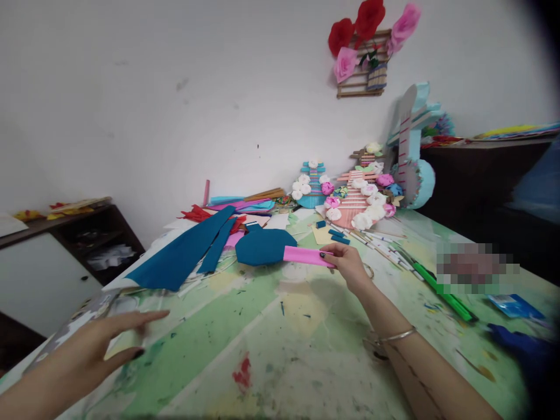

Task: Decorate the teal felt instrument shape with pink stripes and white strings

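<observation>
because the pink strip (pixel 301 255) looks light and easily creased, my right grip (pixel 349 265) pinches its end, the rest reaching leftward to the blue piece (pixel 262 246); my left grip (pixel 98 344) is parted, holding nothing.

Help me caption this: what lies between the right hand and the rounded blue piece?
A pink strip: the right hand pinches one end, and the other overlaps the rounded blue piece in the head view.

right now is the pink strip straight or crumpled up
Straight: the pink strip runs as a flat band from the blue piece to the grip of the right hand. Whether it is doubled, I cannot tell.
</observation>
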The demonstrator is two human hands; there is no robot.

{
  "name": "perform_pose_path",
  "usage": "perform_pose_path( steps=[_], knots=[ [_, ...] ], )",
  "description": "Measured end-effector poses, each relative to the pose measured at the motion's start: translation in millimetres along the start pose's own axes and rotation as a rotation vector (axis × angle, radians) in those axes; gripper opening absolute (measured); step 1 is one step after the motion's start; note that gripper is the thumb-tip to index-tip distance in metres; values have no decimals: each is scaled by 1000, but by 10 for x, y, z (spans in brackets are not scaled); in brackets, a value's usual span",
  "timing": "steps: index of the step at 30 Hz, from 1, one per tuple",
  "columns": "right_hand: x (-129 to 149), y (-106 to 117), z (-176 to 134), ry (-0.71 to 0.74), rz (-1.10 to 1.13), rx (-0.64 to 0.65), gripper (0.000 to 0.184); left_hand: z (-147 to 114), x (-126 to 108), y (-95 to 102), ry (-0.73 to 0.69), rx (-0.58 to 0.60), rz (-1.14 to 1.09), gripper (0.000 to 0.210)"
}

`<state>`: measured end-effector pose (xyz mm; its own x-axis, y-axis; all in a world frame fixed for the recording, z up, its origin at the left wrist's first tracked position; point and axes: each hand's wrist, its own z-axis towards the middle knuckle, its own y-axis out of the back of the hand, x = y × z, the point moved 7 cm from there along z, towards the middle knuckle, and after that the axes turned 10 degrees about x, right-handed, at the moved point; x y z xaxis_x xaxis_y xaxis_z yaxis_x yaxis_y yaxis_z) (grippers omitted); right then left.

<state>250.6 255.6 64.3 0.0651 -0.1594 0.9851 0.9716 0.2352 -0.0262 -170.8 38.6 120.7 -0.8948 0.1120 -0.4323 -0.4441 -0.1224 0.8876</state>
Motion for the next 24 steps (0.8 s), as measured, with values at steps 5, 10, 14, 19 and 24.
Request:
perform_pose_path(
  steps=[5, 10, 14, 19, 24],
  knots=[
    [34, -79, -32, -3, -5, 11, 26, 273, -614, -109, -101, -66, 49, 38],
    [9, -173, -57, -38, -8, 70, 28, 917, -1273, -782, -210, 26, -312, 43],
    [4, -244, -87, -53, -24, 114, 24, 1456, -1393, -1403, -45, 166, -800, 72],
    [-9, -267, -77, -43, -48, 126, 26, 1678, -1293, -1856, 196, 189, -1326, 46],
    [-49, -256, -49, -39, -78, 130, 25, 1616, -1162, -2018, 227, 326, -1427, 30]
  ],
)
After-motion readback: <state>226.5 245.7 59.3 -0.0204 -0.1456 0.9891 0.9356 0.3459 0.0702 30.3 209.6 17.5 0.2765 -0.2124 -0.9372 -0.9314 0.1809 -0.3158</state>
